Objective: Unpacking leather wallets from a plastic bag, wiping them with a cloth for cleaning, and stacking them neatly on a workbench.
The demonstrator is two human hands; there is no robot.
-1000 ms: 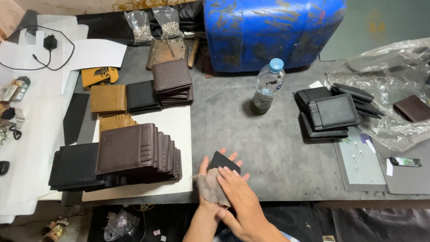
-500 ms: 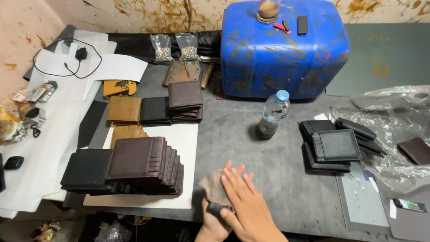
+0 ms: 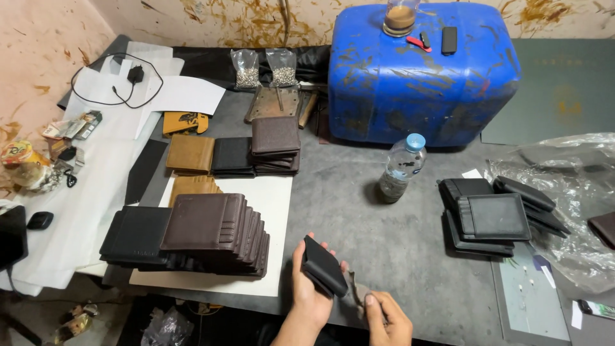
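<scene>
My left hand (image 3: 309, 291) grips a folded black leather wallet (image 3: 323, 266), tilted up just above the near edge of the grey table (image 3: 359, 218). My right hand (image 3: 387, 317) sits lower right of it, fingers curled around a small grey cloth (image 3: 356, 293) that touches the wallet's lower corner. A fanned row of dark brown wallets (image 3: 218, 230) lies on a white sheet just left of my left hand.
Black wallets (image 3: 138, 236) lie at the left, tan, black and brown stacks (image 3: 237, 154) further back. Another black wallet pile (image 3: 490, 218) lies right, beside clear plastic (image 3: 570, 192). A water bottle (image 3: 400, 168) stands mid-table before a blue drum (image 3: 423, 70).
The view has tilted up toward the wall. My left hand has lifted the black wallet off the table; my right hand came off it and now holds the cloth beside it.
</scene>
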